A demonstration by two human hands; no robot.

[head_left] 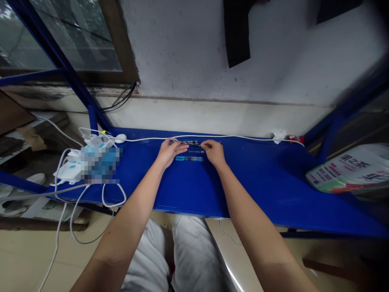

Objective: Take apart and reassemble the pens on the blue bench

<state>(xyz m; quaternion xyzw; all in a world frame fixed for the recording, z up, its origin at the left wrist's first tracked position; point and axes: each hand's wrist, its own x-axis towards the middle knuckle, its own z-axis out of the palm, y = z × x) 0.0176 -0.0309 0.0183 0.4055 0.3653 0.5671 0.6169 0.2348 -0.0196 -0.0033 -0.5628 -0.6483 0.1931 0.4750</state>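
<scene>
Pinching, apparently, a slim dark pen-shaped stick (195, 144) over the flat blue tabletop (188, 187), with fingers of the left hand (169, 153) at its nine o'clock and the right hand (215, 152) at three; near a light-blue plastic pen (189, 158) at six.

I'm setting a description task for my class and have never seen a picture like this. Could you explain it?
There is no machine here: the left hand and right hand are a person's bare ones. The single picture comes from a camera worn on that person's head, looking forward and down.

The left hand holds a slim, dark, pen-like stick; the right hand pinches something thin and dark beside it. Whether these join is too small to tell.

On the smooth blue tabletop, nearer the person, lie a thin dark rod and a light-blue pen-like item. A long white cable runs along the back.
</scene>
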